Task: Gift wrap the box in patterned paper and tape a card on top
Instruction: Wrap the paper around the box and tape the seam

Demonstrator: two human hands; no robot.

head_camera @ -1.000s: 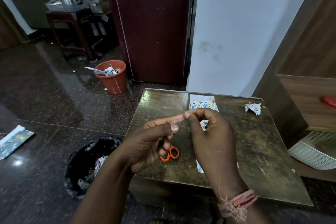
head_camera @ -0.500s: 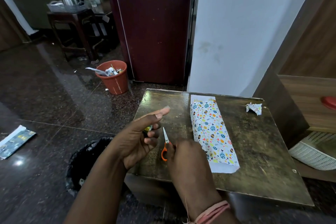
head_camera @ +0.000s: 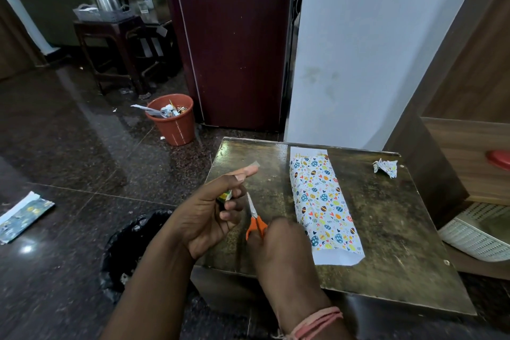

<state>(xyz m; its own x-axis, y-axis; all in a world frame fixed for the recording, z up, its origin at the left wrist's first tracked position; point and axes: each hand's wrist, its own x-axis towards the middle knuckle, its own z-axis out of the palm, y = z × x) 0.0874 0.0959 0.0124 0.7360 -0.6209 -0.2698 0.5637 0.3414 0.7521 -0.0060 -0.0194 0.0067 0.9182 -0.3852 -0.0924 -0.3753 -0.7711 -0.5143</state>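
Inspector: Status of the box (head_camera: 323, 204)?

Assessor: It lies on the table (head_camera: 386, 229), just right of both hands, touched by neither. Patterned paper covers its top and long sides. At the near end a white flap sticks out flat, unfolded. At the far end a strip of white paper shows past the pattern.

Inspector: So the body is wrapped, the ends not?

Assessor: That is my judgement. The near end is plainly open; the far end I cannot settle from here. No card on top of the box, and none that I can identify anywhere.

Inspector: The hands?

Assessor: The left hand (head_camera: 212, 215) has its lower fingers curled round a small green and yellow thing, likely a tape roll, largely hidden. Its forefinger is stretched out with a short tape piece (head_camera: 254, 165) stuck at the tip. The right hand (head_camera: 278, 246) is down at the scissors (head_camera: 255, 219), just right of the left hand; it is blurred, and I cannot tell whether it grips the handles or rests on them.

Inspector: Remaining work?

Assessor: Fold and tape the ends, then tape on a card. A paper scrap (head_camera: 385, 168) lies at the table's far right.
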